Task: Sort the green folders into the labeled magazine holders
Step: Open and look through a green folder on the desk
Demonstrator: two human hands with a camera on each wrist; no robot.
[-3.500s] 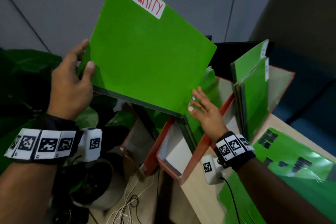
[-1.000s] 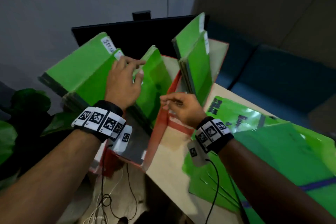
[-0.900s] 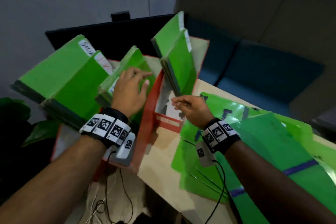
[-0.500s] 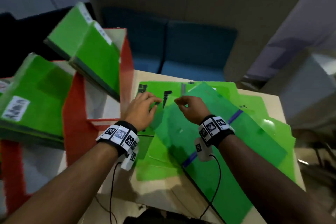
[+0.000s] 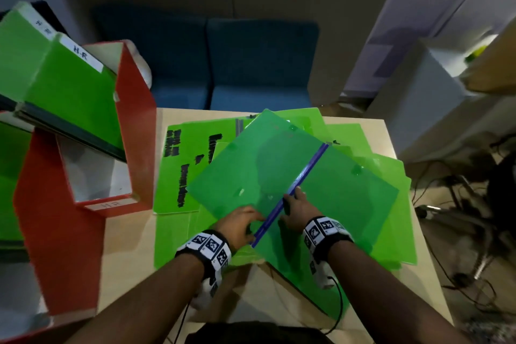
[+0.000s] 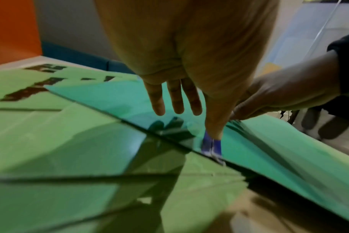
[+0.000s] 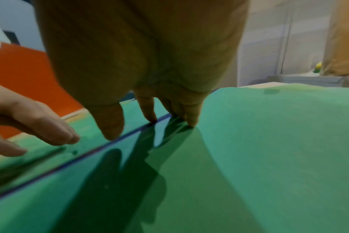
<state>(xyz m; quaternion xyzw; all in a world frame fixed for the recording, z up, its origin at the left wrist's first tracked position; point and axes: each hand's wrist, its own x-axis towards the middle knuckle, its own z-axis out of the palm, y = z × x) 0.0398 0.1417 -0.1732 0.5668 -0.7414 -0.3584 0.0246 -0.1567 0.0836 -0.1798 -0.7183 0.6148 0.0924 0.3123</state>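
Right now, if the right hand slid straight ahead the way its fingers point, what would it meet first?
The right hand has its fingertips on the open green folder, beside the blue spine strip. Straight on, it would likely just slide over the folder's cover alongside that strip; nothing else appears in the way, though depth is unclear.

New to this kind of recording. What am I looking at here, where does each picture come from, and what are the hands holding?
No machine: a person wears one head camera and one on each wrist. The head view looks down on a table strewn with green folders. The top folder has a blue spine. The left hand and right hand meet at that spine; whether they grip it is unclear. The wrist views show the fingers there up close. At left, a red magazine holder marked H-R holds filed folders.
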